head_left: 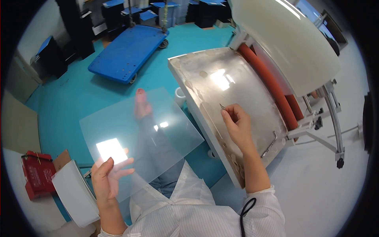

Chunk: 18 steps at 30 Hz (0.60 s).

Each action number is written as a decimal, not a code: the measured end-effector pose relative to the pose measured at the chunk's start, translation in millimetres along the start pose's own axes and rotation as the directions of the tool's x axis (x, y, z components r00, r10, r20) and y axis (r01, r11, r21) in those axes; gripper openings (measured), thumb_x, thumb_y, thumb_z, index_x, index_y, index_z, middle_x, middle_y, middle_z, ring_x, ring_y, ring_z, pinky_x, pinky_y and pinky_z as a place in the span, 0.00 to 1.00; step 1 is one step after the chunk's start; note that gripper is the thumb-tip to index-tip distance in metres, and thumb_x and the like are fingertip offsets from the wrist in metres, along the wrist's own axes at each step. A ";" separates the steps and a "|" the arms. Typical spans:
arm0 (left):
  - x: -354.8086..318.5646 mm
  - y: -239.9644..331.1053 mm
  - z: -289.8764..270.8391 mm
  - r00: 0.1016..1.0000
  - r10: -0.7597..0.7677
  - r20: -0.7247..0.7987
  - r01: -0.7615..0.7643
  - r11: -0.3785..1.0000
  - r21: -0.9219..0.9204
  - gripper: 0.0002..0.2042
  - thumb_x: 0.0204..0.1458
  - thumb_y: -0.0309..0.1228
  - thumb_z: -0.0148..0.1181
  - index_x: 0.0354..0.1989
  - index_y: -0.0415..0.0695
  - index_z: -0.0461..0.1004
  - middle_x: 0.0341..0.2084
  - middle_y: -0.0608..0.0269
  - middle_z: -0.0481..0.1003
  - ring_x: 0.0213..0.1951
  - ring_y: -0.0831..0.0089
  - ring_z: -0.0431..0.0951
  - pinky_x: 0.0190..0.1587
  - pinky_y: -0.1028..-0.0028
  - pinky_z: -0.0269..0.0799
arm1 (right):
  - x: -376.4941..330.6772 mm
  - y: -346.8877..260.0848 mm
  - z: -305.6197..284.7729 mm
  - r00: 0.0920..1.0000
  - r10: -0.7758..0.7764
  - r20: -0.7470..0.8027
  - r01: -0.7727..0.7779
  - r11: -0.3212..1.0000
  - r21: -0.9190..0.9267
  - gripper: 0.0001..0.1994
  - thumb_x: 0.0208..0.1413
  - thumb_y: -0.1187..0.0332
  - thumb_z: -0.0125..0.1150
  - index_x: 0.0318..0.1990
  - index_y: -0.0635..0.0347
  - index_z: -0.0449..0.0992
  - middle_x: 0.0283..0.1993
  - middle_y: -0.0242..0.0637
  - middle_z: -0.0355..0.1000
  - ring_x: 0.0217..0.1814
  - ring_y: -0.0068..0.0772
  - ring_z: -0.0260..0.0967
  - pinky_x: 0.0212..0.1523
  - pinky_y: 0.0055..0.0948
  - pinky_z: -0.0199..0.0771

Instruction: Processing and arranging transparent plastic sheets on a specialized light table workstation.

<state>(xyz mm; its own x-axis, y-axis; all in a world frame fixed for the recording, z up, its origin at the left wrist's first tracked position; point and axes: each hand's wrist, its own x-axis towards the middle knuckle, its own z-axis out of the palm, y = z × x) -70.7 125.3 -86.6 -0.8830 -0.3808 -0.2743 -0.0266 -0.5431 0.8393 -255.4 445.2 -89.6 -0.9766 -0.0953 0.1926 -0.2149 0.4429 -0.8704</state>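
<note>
My left hand [106,177] pinches the near-left part of a large clear plastic sheet [173,126], thumb on top and fingers spread underneath. The sheet hangs over my legs, with a bright reflection near the thumb. Over a metal feed table [252,106], my right hand [238,122] is closed on a small pointed metal piece [222,106]. Only its tip shows past the fingers, so its kind cannot be made out. A slim metal tool [269,144] lies on the table's near right part, beside my right forearm.
Red rollers [268,81] run along the table's far right side beneath a large cream machine cover [292,43]. A blue platform cart [128,53] stands on the teal floor. White sheets [75,193] and a red box [38,173] are at lower left. Black bins line the back.
</note>
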 end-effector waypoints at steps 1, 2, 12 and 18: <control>-0.2 -2.5 -2.2 1.000 -0.006 -0.025 0.006 1.000 -0.002 0.22 0.57 0.26 0.48 0.57 0.24 0.59 0.46 0.33 0.72 0.41 0.46 0.79 0.33 0.59 0.82 | 1.0 2.8 3.6 1.000 -0.016 0.011 0.016 1.000 0.009 0.06 0.56 0.70 0.60 0.31 0.62 0.71 0.23 0.20 0.62 0.24 0.10 0.56 0.25 0.16 0.56; -0.3 -5.4 -5.1 0.999 0.011 -0.045 -0.012 1.000 -0.007 0.22 0.57 0.26 0.48 0.57 0.24 0.59 0.46 0.33 0.72 0.41 0.46 0.79 0.33 0.59 0.82 | -1.3 6.5 8.1 1.000 -0.018 -0.003 0.018 1.000 -0.003 0.06 0.57 0.70 0.59 0.31 0.62 0.71 0.23 0.21 0.63 0.24 0.11 0.56 0.25 0.16 0.56; 29.1 -52.7 5.1 0.982 -0.185 0.039 0.187 0.982 -0.035 0.23 0.58 0.28 0.48 0.60 0.29 0.59 0.48 0.40 0.72 0.44 0.48 0.78 0.40 0.56 0.79 | -12.1 12.5 9.7 0.999 0.011 -0.048 -0.011 1.000 0.017 0.05 0.57 0.71 0.59 0.33 0.63 0.72 0.25 0.23 0.65 0.26 0.12 0.58 0.28 0.16 0.59; 56.0 -87.0 32.7 0.968 -0.212 0.136 0.219 0.975 -0.042 0.22 0.59 0.33 0.51 0.58 0.31 0.63 0.48 0.42 0.73 0.43 0.52 0.79 0.41 0.59 0.80 | -11.0 13.0 12.3 0.998 0.017 -0.056 -0.019 0.999 -0.036 0.05 0.57 0.72 0.58 0.33 0.63 0.71 0.26 0.23 0.65 0.27 0.12 0.60 0.29 0.16 0.61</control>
<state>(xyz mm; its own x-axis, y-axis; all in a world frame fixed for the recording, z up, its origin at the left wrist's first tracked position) -133.2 175.7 -159.6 -0.9127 -0.1520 -0.3794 -0.1997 -0.6440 0.7385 -247.5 441.0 -108.5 -0.9785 -0.0374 0.2027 -0.1957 0.4769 -0.8569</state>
